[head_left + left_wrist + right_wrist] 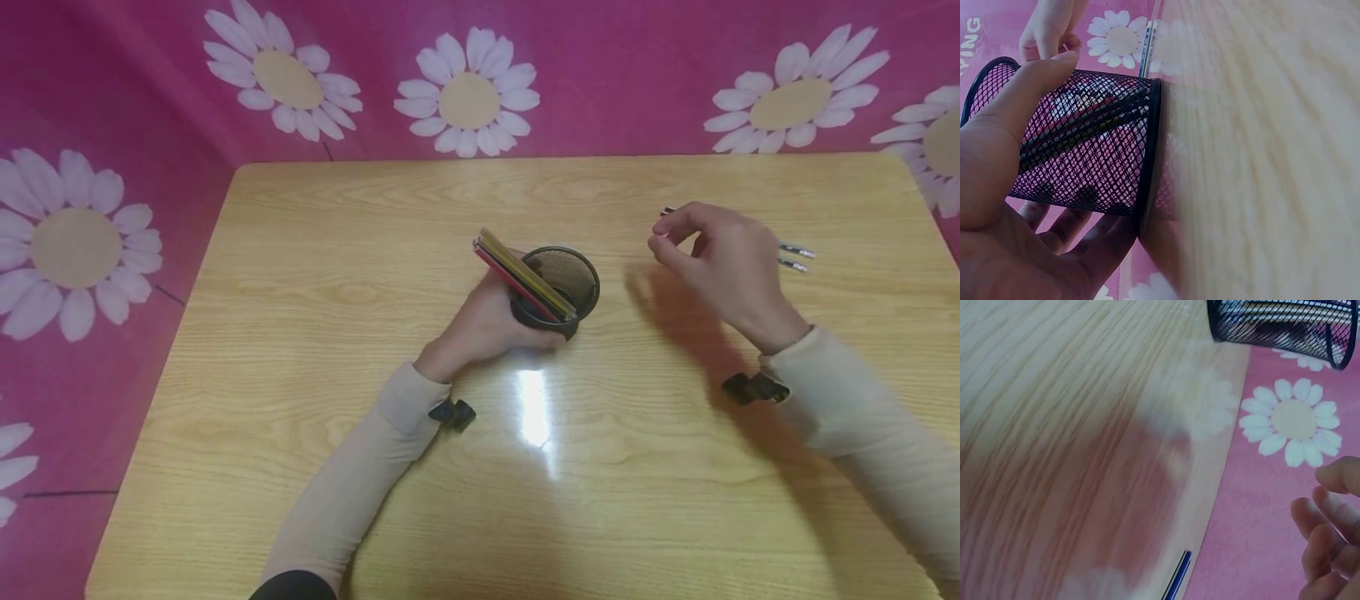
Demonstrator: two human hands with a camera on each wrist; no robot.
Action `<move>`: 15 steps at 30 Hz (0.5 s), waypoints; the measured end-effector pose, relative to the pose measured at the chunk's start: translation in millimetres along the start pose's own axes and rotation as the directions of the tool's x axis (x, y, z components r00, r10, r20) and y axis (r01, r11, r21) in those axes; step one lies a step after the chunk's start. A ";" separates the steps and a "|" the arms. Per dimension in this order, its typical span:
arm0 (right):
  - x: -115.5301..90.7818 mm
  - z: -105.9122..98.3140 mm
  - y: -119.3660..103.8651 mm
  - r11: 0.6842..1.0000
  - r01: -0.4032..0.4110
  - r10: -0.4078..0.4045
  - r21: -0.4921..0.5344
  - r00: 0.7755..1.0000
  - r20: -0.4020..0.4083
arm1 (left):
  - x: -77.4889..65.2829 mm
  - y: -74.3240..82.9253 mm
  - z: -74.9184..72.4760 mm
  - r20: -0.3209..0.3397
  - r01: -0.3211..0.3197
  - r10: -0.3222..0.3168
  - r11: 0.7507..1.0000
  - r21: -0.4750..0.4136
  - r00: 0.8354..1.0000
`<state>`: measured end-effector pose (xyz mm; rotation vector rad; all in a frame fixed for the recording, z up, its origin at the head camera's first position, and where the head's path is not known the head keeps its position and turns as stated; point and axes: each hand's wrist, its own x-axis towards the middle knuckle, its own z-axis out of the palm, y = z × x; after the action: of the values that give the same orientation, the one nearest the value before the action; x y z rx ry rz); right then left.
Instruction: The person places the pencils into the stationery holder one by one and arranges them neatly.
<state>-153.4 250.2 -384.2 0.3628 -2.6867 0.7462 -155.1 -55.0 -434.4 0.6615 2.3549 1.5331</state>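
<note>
My left hand (495, 312) grips a black wire-mesh pencil cup (1085, 181) from the side, thumb on the near wall and fingers around the far side. Inside the cup lean several pencils (517, 275), red, black and yellowish, their ends sticking out over the rim toward the upper left. To the right of the cup, my right hand (731, 262) hovers above the table with loosely bent fingers and nothing between them. Beneath it lie pencils (797, 250) with silvery ends, partly hidden by the hand; the right wrist view shows dark blue ends (1177, 575).
The light wood-grain table (337, 275) is glossy and reflects a bright lamp patch (534, 408) in front of the cup. A pink cloth with white daisies (468, 102) hangs behind the table and along its left side.
</note>
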 end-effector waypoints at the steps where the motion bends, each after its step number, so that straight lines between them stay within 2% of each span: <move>1: 0.1 -0.4 2.3 1.000 -0.004 0.004 -0.007 1.000 0.003 | -0.8 2.2 -0.5 0.000 0.000 0.000 1.000 -0.002 1.000; 8: 1.2 -3.7 18.1 0.997 -0.057 0.059 -0.051 0.997 0.042 | -2.6 7.9 -0.6 0.000 0.006 -0.006 1.000 -0.009 1.000; 15: 1.1 -9.1 32.7 0.990 -0.111 0.119 -0.092 0.989 0.088 | -0.6 2.7 1.2 0.002 -0.005 0.005 1.000 -0.018 1.000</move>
<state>-162.8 282.1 -391.2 0.2279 -2.8372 0.6572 -153.4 -53.5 -432.4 0.6657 2.3364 1.5531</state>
